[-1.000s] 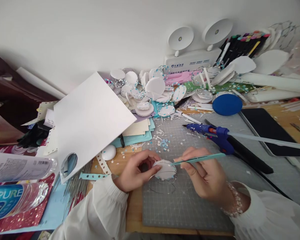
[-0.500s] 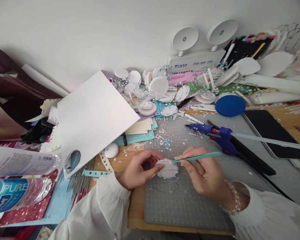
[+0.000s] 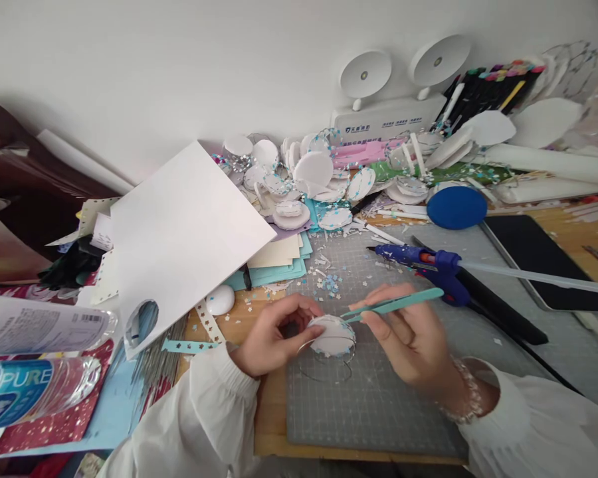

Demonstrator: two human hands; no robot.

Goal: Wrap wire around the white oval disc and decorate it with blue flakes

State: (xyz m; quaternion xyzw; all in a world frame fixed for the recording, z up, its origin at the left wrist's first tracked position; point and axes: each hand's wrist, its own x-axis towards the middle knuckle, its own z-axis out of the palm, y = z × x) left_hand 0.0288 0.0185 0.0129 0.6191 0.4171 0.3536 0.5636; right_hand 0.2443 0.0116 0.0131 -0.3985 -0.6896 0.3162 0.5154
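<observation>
My left hand is closed round the left edge of a small white foam disc held just above the grey cutting mat. A thin wire loop hangs round and below the disc. My right hand pinches teal tweezers whose tips rest on the disc's upper right edge. Both wrists wear white sleeves; the right one has a bead bracelet.
A blue glue gun lies just behind my right hand. A heap of white discs sits at the back. A white card sheet leans at left, a water bottle at far left, a blue round pad and a dark tablet at right.
The tweezers' tail end has tilted up a little and my right hand has shifted slightly. The disc stays held in my left hand.
</observation>
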